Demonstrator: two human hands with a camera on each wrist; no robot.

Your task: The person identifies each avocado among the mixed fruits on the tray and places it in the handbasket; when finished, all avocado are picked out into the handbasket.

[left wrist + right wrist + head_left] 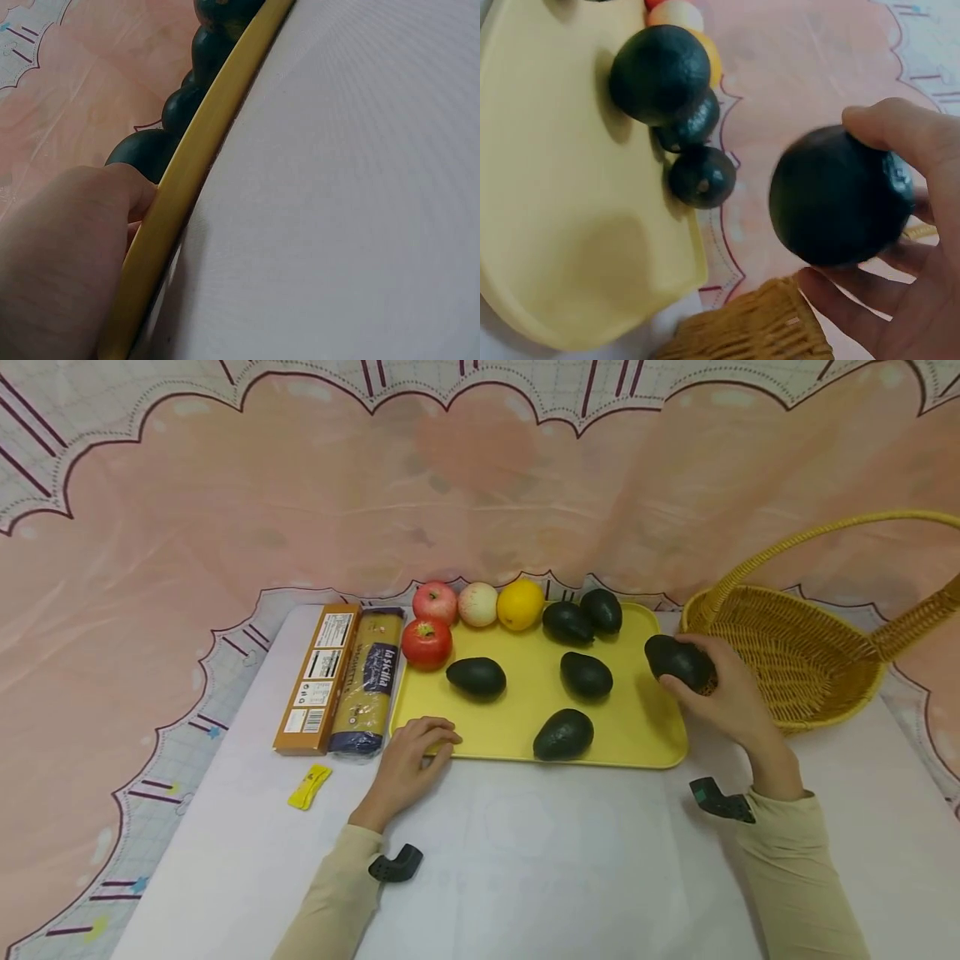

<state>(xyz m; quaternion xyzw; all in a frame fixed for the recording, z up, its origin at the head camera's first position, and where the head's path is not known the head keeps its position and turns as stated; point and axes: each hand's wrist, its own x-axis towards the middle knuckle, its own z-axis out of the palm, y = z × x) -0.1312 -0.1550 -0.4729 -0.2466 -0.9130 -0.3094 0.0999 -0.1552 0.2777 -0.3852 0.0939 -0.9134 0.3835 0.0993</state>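
My right hand holds a dark green avocado between thumb and fingers, above the tray's right edge beside the basket. In the right wrist view that avocado is raised, with its shadow falling on the tray. My left hand rests at the front left corner of the yellow tray, its fingers lying over the rim. Several more avocados lie on the tray, among them one near the front edge, one near the middle and one at the left.
Two pinkish apples, a red tomato-like fruit and an orange line the tray's back left. A wicker basket with a tall handle stands at right. Left are a brown box, a spaghetti pack and a yellow wrapped sweet.
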